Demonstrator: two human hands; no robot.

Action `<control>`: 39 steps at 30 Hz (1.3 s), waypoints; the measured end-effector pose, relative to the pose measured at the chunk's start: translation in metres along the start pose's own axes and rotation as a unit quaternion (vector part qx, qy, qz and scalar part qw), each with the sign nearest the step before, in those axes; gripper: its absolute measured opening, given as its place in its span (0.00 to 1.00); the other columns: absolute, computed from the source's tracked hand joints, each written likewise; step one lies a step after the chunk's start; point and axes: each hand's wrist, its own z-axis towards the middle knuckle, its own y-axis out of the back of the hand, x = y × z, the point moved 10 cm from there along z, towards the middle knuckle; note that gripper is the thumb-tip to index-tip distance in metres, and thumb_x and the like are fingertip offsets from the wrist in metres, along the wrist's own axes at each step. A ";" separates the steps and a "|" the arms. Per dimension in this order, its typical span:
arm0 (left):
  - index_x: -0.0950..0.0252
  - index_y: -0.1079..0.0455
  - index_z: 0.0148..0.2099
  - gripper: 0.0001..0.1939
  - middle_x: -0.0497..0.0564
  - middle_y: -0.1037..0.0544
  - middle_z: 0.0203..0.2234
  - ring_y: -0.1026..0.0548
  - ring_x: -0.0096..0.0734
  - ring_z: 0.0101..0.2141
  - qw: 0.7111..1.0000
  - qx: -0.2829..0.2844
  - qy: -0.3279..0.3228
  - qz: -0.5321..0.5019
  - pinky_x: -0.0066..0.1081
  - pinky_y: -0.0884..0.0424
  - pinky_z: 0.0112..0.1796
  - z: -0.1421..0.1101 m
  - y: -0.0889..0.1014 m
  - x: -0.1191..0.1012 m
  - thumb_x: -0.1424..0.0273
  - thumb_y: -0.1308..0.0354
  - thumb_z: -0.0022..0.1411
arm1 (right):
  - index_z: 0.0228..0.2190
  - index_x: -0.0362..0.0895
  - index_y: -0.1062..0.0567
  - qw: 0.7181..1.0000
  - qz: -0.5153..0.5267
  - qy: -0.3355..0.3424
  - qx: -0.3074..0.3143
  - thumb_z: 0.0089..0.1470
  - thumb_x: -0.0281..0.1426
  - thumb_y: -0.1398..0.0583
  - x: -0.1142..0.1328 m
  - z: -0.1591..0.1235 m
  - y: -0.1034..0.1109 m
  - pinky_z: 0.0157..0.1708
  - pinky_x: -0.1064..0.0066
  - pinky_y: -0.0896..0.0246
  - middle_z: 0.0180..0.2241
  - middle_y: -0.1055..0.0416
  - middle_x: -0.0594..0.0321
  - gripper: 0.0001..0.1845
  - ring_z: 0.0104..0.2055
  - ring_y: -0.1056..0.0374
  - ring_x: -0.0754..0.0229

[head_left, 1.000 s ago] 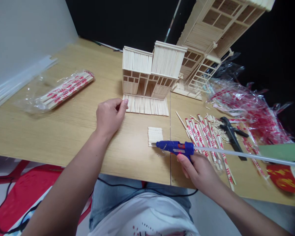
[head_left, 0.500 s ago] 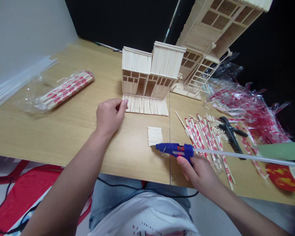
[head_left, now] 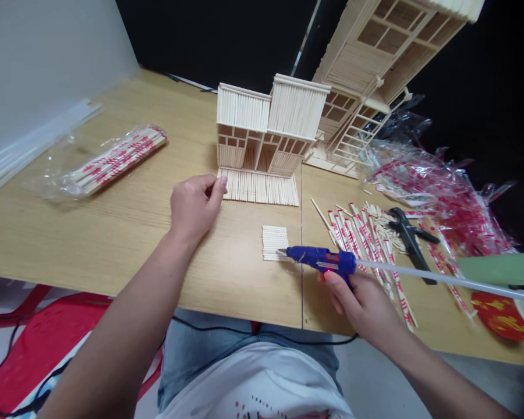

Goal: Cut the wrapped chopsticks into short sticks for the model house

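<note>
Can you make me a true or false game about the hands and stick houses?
1. The right hand holds a blue glue gun. True.
2. The glue gun points toward the small stick panel. True.
3. The left hand holds the black tool. False: the black tool lies on the table.
4. The taller stick house is left of the smaller stick house. False: it's on the right.
5. The bagged sticks lie left of the left hand. True.

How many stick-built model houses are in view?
2: the smaller house, upper middle, just beyond the left hand, and the taller house behind it to the right, cut off by the top edge. More could be hidden behind them.
</note>
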 end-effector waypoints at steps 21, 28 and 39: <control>0.62 0.23 0.29 0.20 0.49 0.21 0.22 0.28 0.31 0.24 1.000 0.006 0.001 0.007 0.31 0.40 0.26 0.000 -0.002 0.002 0.58 0.48 0.68 | 0.25 0.44 0.28 0.980 0.193 -0.030 -0.022 0.62 0.55 0.48 -0.001 0.036 0.013 0.18 0.73 0.47 0.14 0.35 0.66 0.29 0.16 0.40 0.64; 0.62 0.24 0.29 0.21 0.48 0.23 0.22 0.27 0.30 0.25 1.000 0.002 0.006 -0.021 0.30 0.38 0.27 0.001 0.002 0.003 0.57 0.49 0.69 | 0.19 0.45 0.30 0.988 0.118 -0.058 0.076 0.59 0.54 0.44 -0.001 0.008 0.013 0.15 0.73 0.49 0.11 0.36 0.66 0.29 0.14 0.41 0.64; 0.61 0.27 0.29 0.18 0.46 0.29 0.19 0.30 0.30 0.23 0.993 -0.027 0.047 -0.109 0.31 0.36 0.28 -0.002 0.010 0.001 0.60 0.48 0.69 | 0.28 0.43 0.27 0.938 0.299 -0.108 -0.137 0.59 0.54 0.43 -0.030 -0.015 0.031 0.16 0.73 0.48 0.16 0.35 0.66 0.26 0.16 0.41 0.64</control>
